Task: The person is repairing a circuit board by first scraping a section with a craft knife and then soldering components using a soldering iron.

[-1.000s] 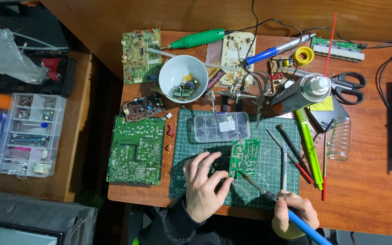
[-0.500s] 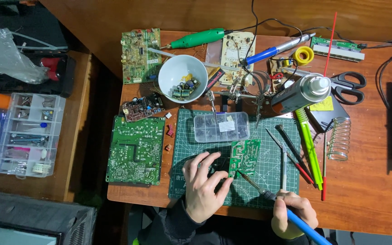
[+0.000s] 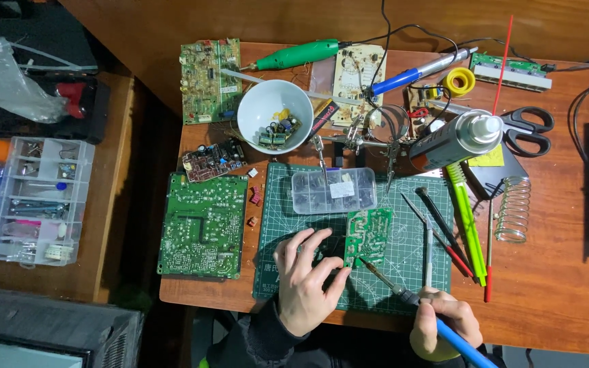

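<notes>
Single head-worn view, straight down from fairly high over the cluttered wooden workbench (image 3: 553,286), hands at bottom edge.

Small green circuit board (image 3: 368,236) lies flat, solder side up, just past the fingertips of the left hand (image 3: 306,281), its near-left corner touching them. The blue-handled soldering iron (image 3: 410,298) slants out of the right hand (image 3: 444,330), thin tip meeting the board's near edge.

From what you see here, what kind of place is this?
Probably a home electronics repair bench: a soldering iron in the right hand, circuit boards such as the green one, and a parts box.
</notes>
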